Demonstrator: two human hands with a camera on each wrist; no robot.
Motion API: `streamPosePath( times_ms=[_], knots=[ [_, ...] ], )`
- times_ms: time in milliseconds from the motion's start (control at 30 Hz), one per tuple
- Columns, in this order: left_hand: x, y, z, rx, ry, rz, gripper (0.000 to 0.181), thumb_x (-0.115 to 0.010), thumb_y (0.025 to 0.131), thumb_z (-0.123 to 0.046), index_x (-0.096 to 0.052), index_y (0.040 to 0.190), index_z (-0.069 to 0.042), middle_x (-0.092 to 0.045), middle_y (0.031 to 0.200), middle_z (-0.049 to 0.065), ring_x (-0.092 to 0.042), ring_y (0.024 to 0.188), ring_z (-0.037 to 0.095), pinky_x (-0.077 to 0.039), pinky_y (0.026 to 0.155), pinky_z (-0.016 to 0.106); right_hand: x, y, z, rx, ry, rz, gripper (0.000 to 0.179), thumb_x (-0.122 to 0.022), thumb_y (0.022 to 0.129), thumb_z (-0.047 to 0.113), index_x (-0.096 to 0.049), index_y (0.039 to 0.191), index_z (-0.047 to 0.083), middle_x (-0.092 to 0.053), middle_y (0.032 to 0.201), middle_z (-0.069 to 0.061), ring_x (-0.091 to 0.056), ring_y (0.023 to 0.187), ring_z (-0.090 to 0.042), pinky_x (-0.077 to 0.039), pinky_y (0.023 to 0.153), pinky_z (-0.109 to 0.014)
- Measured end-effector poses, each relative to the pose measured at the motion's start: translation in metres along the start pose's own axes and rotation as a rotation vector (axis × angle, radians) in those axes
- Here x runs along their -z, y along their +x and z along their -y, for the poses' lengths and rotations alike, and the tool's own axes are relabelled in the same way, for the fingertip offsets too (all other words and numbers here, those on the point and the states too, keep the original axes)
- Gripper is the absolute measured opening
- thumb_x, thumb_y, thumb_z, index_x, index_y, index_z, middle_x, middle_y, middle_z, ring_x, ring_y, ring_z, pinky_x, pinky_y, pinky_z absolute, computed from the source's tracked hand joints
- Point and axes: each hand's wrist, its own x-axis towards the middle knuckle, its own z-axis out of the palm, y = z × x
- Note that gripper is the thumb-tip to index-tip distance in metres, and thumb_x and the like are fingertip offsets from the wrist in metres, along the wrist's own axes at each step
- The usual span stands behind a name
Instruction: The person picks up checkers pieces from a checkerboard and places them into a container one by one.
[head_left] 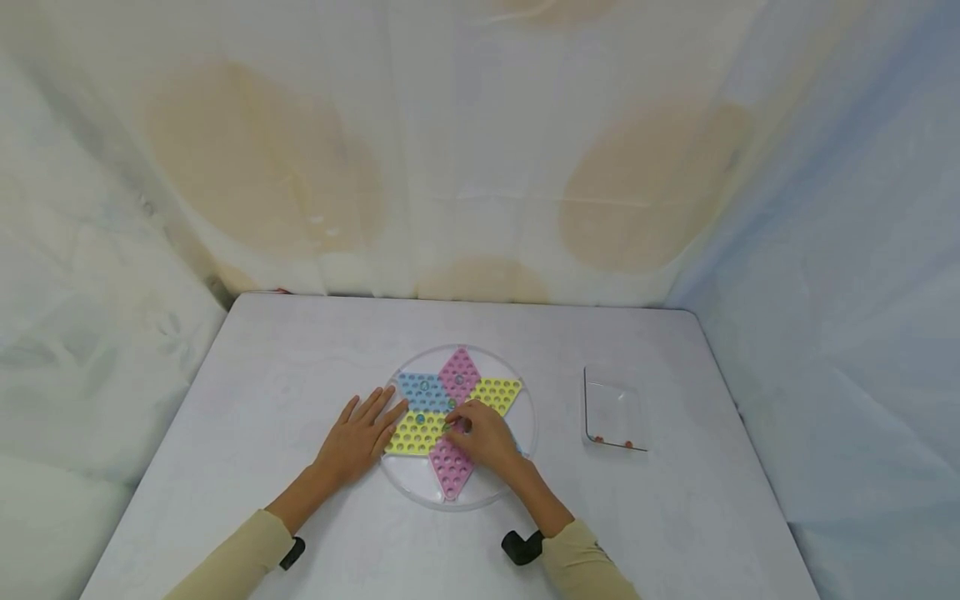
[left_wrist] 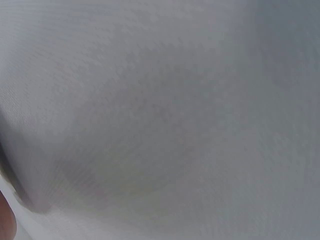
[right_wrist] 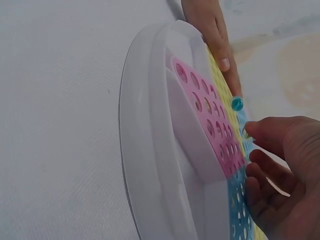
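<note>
A round white Chinese checkers board [head_left: 480,496] with a pink, yellow and blue star of holes lies on the table. My left hand [head_left: 358,440] rests with spread fingers at its left edge, the fingertips over the blue and yellow parts. My right hand [head_left: 486,437] is above the middle of the star, pinching a small glass marble [right_wrist: 246,133] between thumb and forefinger. A teal marble [right_wrist: 237,103] sits just beyond those fingertips. Another marble [head_left: 459,380] is in the far pink point. The left wrist view shows mostly blurred white cloth.
To the right of the board stands a clear plastic box [head_left: 613,408] with a few small reddish pieces [head_left: 628,444] along its near side. Pale cloth walls [head_left: 465,167] enclose the back and sides of the white-covered table [head_left: 300,333].
</note>
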Motion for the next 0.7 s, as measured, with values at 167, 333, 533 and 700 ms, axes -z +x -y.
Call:
streamPosePath(
  times_ms=[167, 333, 533, 700],
  knots=[
    [0.001, 0.000, 0.000, 0.001, -0.009, -0.001, 0.055, -0.045, 0.105, -0.037, -0.038, 0.156, -0.020, -0.022, 0.164, 0.008, -0.016, 0.150, 0.029, -0.012, 0.119, 0.054, 0.009, -0.002, -0.001, -0.004, 0.069, -0.005, 0.017, -0.075, 0.089, 0.013, -0.073, 0.105, 0.007, -0.070, 0.102, -0.003, -0.064, 0.090, -0.019, -0.055, 0.078, -0.032],
    [0.001, 0.000, 0.001, 0.000, -0.004, 0.001, 0.055, -0.045, 0.104, -0.037, -0.038, 0.156, -0.020, -0.023, 0.164, 0.008, -0.016, 0.150, 0.030, -0.012, 0.119, 0.054, 0.021, -0.003, -0.004, 0.004, 0.085, -0.019, 0.016, -0.074, 0.090, 0.012, -0.073, 0.106, 0.008, -0.072, 0.102, -0.003, -0.066, 0.092, -0.020, -0.056, 0.079, -0.032],
    [-0.001, -0.001, 0.003, -0.004, 0.011, 0.001, 0.055, -0.045, 0.105, -0.038, -0.037, 0.156, -0.020, -0.022, 0.164, 0.008, -0.015, 0.151, 0.029, -0.013, 0.119, 0.055, 0.040, -0.005, -0.004, 0.026, 0.104, -0.056, 0.015, -0.073, 0.091, 0.009, -0.072, 0.105, 0.007, -0.071, 0.100, -0.003, -0.066, 0.089, -0.019, -0.056, 0.078, -0.034],
    [-0.001, -0.002, 0.004, -0.005, 0.008, -0.006, 0.054, -0.044, 0.105, -0.037, -0.037, 0.156, -0.021, -0.022, 0.164, 0.008, -0.016, 0.150, 0.029, -0.013, 0.119, 0.054, 0.055, -0.008, -0.005, 0.032, 0.126, -0.089, 0.018, -0.073, 0.090, 0.007, -0.072, 0.108, 0.006, -0.071, 0.101, -0.003, -0.065, 0.089, -0.019, -0.056, 0.080, -0.037]
  ],
)
